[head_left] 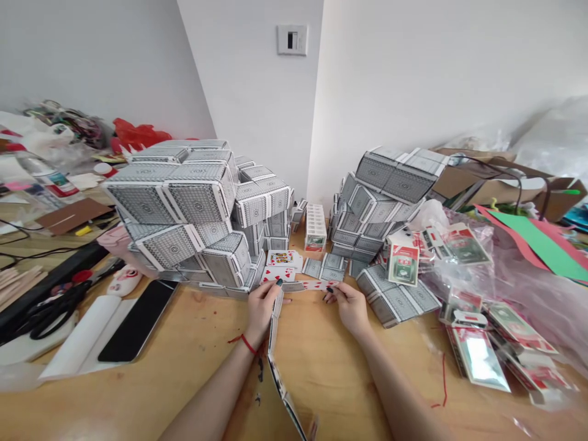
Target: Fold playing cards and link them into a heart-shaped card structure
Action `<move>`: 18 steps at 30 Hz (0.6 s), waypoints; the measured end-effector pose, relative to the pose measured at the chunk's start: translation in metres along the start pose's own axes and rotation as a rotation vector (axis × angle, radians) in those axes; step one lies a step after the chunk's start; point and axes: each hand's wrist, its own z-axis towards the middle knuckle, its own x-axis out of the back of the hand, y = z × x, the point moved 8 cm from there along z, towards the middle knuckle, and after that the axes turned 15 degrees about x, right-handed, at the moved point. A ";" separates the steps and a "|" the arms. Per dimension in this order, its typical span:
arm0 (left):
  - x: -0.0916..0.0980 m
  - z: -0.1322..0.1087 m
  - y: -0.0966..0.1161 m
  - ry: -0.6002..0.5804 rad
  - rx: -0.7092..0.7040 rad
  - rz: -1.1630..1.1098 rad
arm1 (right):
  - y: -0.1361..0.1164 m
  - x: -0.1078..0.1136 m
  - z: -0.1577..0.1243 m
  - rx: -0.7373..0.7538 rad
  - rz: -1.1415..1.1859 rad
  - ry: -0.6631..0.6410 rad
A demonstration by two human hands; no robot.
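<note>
Head view: left hand closed on a strip of cards, thumb on top, at the point where the strip bends. Right hand pinches the strip's right-hand end between thumb and fingers. Stretch between the hands: roughly level, red pips showing. Remainder folds down past the left wrist, standing on edge, and runs to the lower picture edge. Red cord bracelet on the left wrist.

Just beyond the hands, on the table: face-up cards, one a court card; to their right, patterned card backs. Behind these, a pale carton with rows of cells on top.

Flanking: left stack and right stack, both of grey-patterned card blocks, set at varied angles. Right stack has a red-and-green card box near its front; more such boxes lie farther right among clear plastic, near a red thread.

Left side of table: black phone lying beside white paper, then black-handled scissors. Far right: red and green sheets. Back: pale wall with a switch plate
</note>
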 end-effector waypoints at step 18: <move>-0.002 -0.002 0.004 0.015 -0.059 0.122 | 0.000 0.009 -0.001 0.088 -0.194 -0.014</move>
